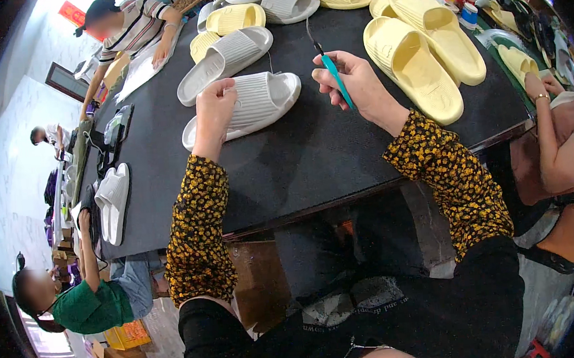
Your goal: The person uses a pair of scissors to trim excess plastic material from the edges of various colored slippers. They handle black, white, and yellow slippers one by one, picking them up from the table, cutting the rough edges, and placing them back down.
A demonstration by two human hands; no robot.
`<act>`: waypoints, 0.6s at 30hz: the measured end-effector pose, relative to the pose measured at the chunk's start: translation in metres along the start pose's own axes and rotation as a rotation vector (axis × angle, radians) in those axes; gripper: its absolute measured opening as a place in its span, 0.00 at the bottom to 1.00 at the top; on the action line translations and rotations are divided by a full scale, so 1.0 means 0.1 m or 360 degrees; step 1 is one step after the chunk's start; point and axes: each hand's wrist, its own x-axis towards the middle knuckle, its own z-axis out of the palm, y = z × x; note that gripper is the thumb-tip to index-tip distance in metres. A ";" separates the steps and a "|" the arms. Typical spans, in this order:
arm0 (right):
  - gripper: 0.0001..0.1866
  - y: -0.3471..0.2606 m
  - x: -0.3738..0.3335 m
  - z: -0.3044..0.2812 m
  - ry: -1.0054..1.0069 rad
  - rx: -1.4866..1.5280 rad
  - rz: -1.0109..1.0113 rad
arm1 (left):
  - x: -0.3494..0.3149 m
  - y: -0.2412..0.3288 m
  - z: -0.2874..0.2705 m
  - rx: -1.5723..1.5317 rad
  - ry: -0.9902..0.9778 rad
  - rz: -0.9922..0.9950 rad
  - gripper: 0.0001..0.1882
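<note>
My left hand (214, 111) is closed in a pinch in front of a light grey ribbed slipper (265, 101) on the black table. What its fingertips hold, if anything, is too small to make out. A slim teal-handled tool (337, 82) with a thin, dark, slightly bent shaft is gripped in my right hand (359, 86), its tip pointing away from me. Another grey slipper (225, 62) lies just beyond the first. To the right of my right hand rest two large yellow slippers, a nearer one (419, 73) and a farther one (446, 31).
More grey and yellow slippers (236, 17) line the table's far side. A white pair (113, 201) stands at the left edge. One person (133, 27) leans over the far left, another in green (96, 302) is at left, and a third person's arm (549, 127) is at right.
</note>
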 end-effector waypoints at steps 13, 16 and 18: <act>0.23 0.03 0.01 0.06 -0.0123 -0.0043 -0.0033 | 0.67 -0.58 -0.28 0.0833 0.0136 0.0381 0.27; 0.23 0.05 0.03 0.05 -0.0096 -0.0081 -0.0039 | 0.76 -0.58 -0.18 0.0626 -0.0176 0.0253 0.34; 0.23 0.05 0.03 0.00 -0.0087 -0.0089 -0.0043 | 0.73 -0.35 -0.05 0.0353 -0.0392 0.0122 0.36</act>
